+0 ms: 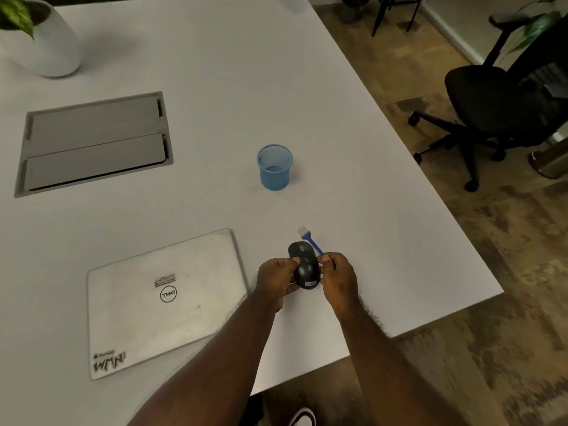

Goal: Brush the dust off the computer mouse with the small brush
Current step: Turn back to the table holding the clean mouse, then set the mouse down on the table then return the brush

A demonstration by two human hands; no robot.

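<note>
Both hands grip — mouse [303,267] upright.

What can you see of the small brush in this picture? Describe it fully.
The small brush has a thin blue handle, plastic by its look, and a short flat row of pale bristles at its far end. The right hand pinches the handle's near end, so the brush points away and leftwards over the white table. Its bristles are clear of the black mouse, which the left hand holds.
</note>
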